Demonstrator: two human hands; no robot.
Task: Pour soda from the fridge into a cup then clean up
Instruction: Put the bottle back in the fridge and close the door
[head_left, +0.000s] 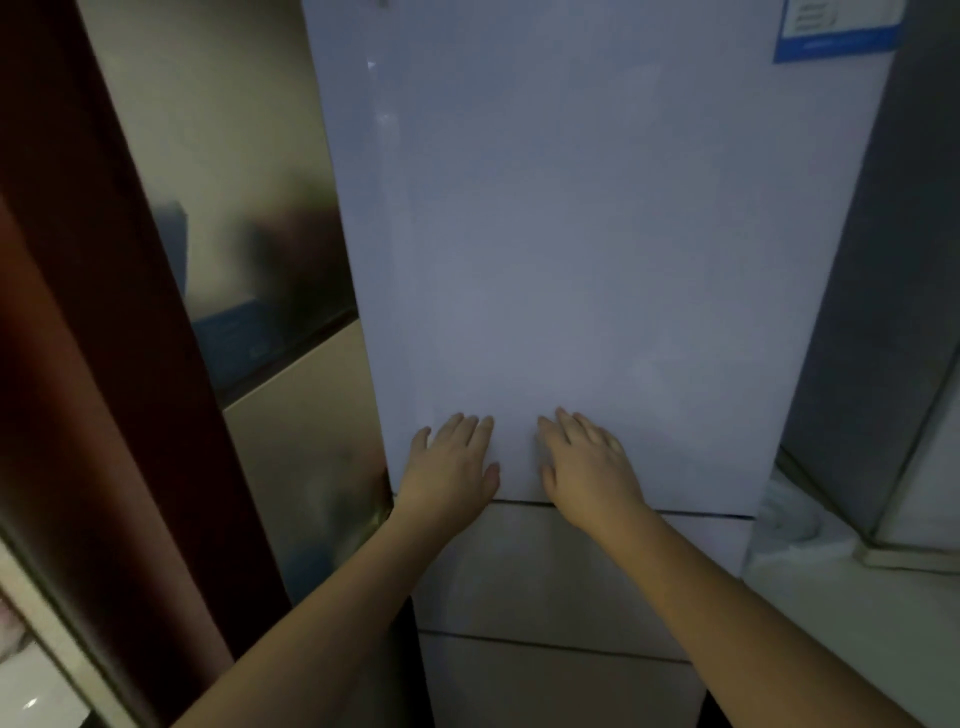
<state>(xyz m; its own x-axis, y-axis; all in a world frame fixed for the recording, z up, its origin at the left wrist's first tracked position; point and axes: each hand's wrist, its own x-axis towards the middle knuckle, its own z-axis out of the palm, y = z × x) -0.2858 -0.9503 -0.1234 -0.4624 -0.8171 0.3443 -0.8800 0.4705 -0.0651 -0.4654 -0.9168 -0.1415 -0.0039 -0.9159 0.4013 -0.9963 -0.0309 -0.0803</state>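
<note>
The fridge (571, 234) fills the middle of the head view, its pale upper door (597, 312) closed and seen from close up in dim light. Both hands lie flat against the lower part of that door, just above the seam that parts it from the next door down. The left hand (451, 467) presses near the door's left edge with its fingers straight and close together, thumb out to the side. The right hand (589, 462) presses just beside it, nearer the door's middle, fingers straight and slightly spread. Neither hand holds anything. The two hands are near each other but do not touch.

Below the seam sit two more closed fronts, the middle drawer (545, 566) and under it the bottom drawer (545, 686), both partly crossed by the forearms. A blue-and-white label (836, 28) is stuck at the upper right corner of the top door. To the fridge's left stands a glossy cabinet panel (249, 234) that shows blurred reflections, and left of that a dark reddish-brown door frame (78, 312).
</note>
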